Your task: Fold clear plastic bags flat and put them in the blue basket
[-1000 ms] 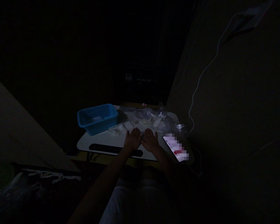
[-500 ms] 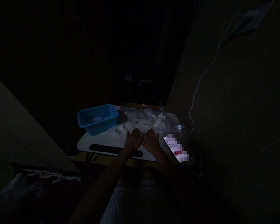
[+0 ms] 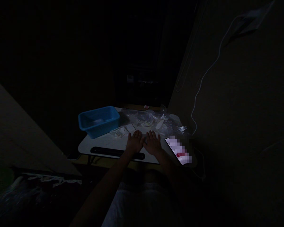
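In dim light, my left hand (image 3: 134, 142) is held out flat over the small white table (image 3: 104, 143), fingers stretched and holding nothing. Beside it, my right hand (image 3: 153, 143) is spread the same way, also with nothing in it. The two thumbs nearly meet. Just beyond my left hand lie pale, flat pieces (image 3: 121, 130), too dark to name. A phone (image 3: 178, 150) with a lit screen lies to the right of my right hand. Crumpled clear plastic (image 3: 142, 117) spreads across the table's far side.
A blue plastic basin (image 3: 100, 126) stands at the table's left end, something pale inside. A black slot strip (image 3: 106, 151) runs along the near edge. A white cable (image 3: 204, 75) hangs down the right wall. Plastic wrapping (image 3: 16, 195) lies at the lower left.
My right hand has shifted very slightly to the left. Otherwise the hands and the things on the table look the same.
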Demonstrator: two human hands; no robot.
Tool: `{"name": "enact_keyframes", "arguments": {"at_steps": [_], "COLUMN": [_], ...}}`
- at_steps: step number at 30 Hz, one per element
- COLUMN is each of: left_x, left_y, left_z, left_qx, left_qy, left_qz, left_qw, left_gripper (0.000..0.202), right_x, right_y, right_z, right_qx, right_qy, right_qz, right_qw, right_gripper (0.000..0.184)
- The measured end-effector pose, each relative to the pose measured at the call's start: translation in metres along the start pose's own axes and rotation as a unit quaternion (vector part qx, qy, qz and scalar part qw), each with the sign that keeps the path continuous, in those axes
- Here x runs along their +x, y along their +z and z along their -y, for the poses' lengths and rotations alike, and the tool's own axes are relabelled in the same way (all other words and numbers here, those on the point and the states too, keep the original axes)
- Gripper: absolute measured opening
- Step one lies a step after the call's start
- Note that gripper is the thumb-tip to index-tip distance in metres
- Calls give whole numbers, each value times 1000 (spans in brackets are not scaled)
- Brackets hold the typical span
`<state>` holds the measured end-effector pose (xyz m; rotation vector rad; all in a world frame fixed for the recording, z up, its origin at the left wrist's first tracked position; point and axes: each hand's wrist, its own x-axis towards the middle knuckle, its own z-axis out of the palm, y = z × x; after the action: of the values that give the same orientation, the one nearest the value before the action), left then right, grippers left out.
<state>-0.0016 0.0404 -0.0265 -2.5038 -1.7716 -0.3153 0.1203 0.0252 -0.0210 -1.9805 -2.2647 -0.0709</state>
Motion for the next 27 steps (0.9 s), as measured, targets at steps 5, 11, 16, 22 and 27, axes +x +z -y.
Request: {"name": "enact_keyframes", "arguments": {"at_steps": [5, 11, 16, 22, 27], "left_x": [0, 1, 3, 4, 3], "left_y": [1, 0, 4, 3, 0], "left_z": [3, 3, 4, 4, 2], "left_qx": [-7, -27, -29, -38, -32], "left_qy": [52, 151, 130, 113, 78], "left_qz": [-46, -16, 14, 35, 31], "left_qw": [998, 988, 991, 992, 996], "left_gripper": [50, 49, 51, 51, 50], "right_x": [2, 2, 2, 2, 2], "right_y": [4, 6, 3, 4, 3], "right_z": [-1, -2, -1, -1, 0], "right_qx": [3, 3, 2, 3, -1], "right_qy": [3, -3, 0, 1, 1], "right_qz": [-10, -9, -8, -10, -17], "right_qw": [1000, 1000, 1000, 1000, 1000], "right_gripper": [60, 57, 56, 56, 56]}}
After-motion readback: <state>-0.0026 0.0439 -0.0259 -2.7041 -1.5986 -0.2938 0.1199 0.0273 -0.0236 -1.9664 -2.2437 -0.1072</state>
